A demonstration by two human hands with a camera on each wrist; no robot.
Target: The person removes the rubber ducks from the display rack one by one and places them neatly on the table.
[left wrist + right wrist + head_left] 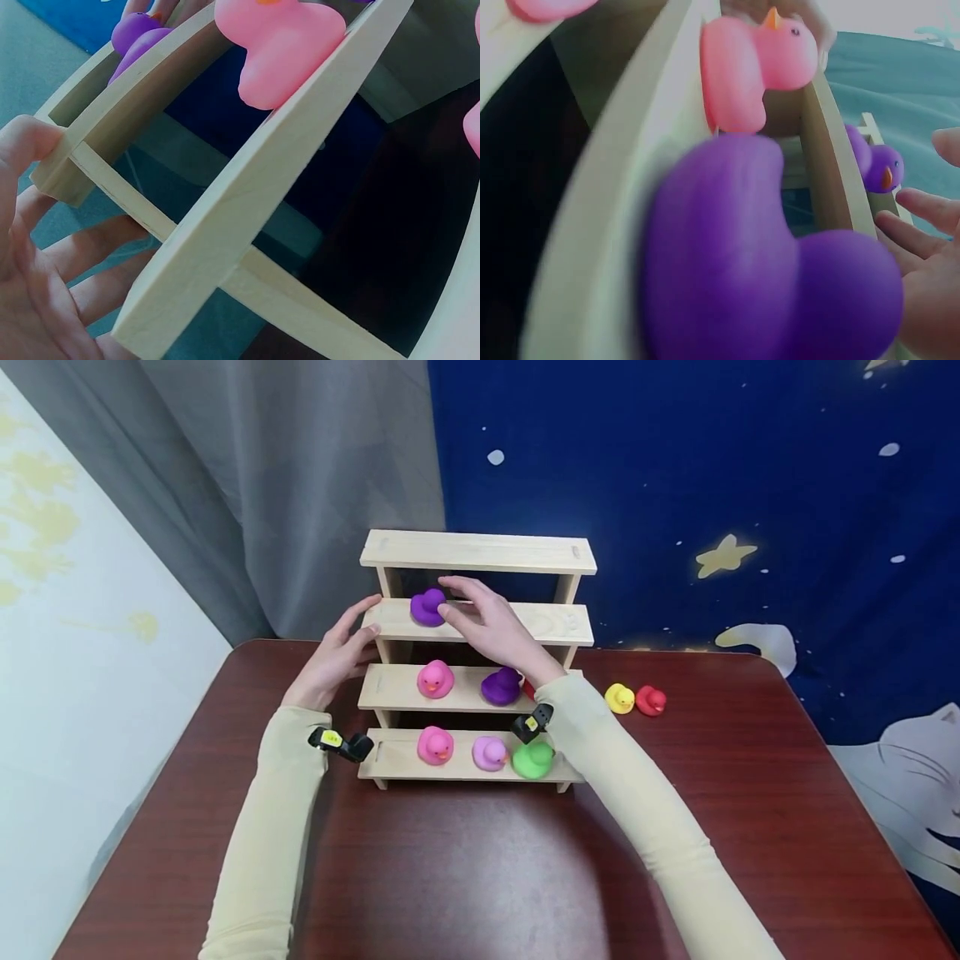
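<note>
A purple rubber duck [428, 608] sits toward the left of the second shelf from the top of a wooden stepped stand [480, 551]. My right hand [491, 622] is right beside it, fingers spread and thumb tip close to its head. In the right wrist view those fingertips [911, 196] show a small gap from the duck. At the left end of the same shelf, my left hand [335, 656] holds the board's end between thumb and fingers. In the left wrist view the thumb [34, 139] lies on the board's corner, with the other fingers behind the stand.
The shelf below carries a pink duck [435, 680], another purple duck [500, 687] and a red one mostly hidden by my right wrist. Pink, lilac [490, 753] and green [533, 760] ducks stand on the lowest shelf. Yellow [619, 698] and red [650, 701] ducks sit on the table, right.
</note>
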